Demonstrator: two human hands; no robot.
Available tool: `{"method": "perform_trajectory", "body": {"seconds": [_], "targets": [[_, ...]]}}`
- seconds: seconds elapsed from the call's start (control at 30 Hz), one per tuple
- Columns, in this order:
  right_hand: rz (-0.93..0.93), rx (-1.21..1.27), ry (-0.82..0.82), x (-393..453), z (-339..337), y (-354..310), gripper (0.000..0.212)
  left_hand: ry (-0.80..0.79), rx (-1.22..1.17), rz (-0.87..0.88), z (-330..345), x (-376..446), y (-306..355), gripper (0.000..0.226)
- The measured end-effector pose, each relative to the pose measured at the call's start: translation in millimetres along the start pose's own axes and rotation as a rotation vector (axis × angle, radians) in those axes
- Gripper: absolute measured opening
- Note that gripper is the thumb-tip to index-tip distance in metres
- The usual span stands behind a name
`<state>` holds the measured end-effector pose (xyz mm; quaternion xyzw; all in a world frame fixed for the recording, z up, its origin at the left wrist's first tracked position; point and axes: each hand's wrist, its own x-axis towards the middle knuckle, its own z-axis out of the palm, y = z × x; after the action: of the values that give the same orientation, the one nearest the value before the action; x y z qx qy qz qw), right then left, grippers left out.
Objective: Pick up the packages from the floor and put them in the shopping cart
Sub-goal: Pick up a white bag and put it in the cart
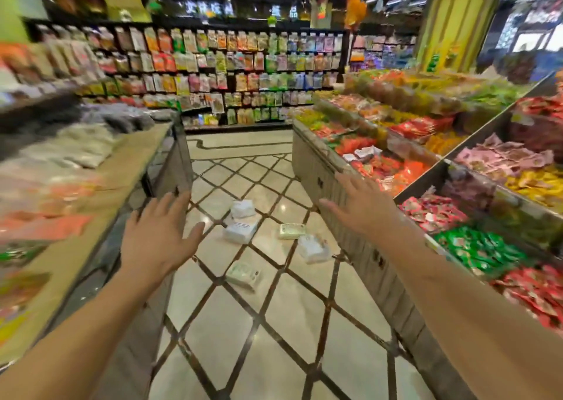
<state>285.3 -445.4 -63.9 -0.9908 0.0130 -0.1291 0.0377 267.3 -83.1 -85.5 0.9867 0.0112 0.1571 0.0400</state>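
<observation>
Several packages lie on the tiled aisle floor ahead of me. Two white packages [242, 209] [239, 232] sit close together. Further right are a pale green one [291, 231] and a white one [313, 248], and a pale green one [242, 274] lies nearest me. My left hand [158, 235] is stretched forward over the floor, fingers spread, holding nothing. My right hand [362, 206] reaches out beside the right-hand display counter, also open with nothing in it. Both hands are well above the packages and touch none. No shopping cart is in view.
A low display counter [344, 216] with bins of red, green and yellow snack bags lines the right. Another counter [115, 168] with bagged goods runs along the left. A wall of hanging packets [231, 73] closes the aisle's far end.
</observation>
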Motion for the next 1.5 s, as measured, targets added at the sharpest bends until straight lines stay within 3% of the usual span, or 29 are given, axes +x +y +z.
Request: {"method": "perform_trajectory", "body": {"seconds": [0.27, 0.73, 0.9, 1.13, 1.5], "targets": [[-0.041, 0.076, -0.030, 184, 84, -26, 0.085, -0.066, 0.044, -0.041, 63, 158, -9, 0.077], [0.008, 0.054, -0.100, 431, 194, -10, 0.084, -0.076, 0.047, 0.019, 200, 417, 5, 0.082], [0.068, 0.006, -0.124, 519, 234, 12, 0.085, -0.128, -0.023, 0.123, 256, 527, 34, 0.078], [0.189, -0.006, -0.140, 610, 275, 55, 0.083, -0.219, -0.061, 0.259, 319, 669, 91, 0.092], [0.315, 0.014, -0.230, 713, 373, 149, 0.084, -0.343, -0.105, 0.443, 434, 804, 234, 0.087]]}}
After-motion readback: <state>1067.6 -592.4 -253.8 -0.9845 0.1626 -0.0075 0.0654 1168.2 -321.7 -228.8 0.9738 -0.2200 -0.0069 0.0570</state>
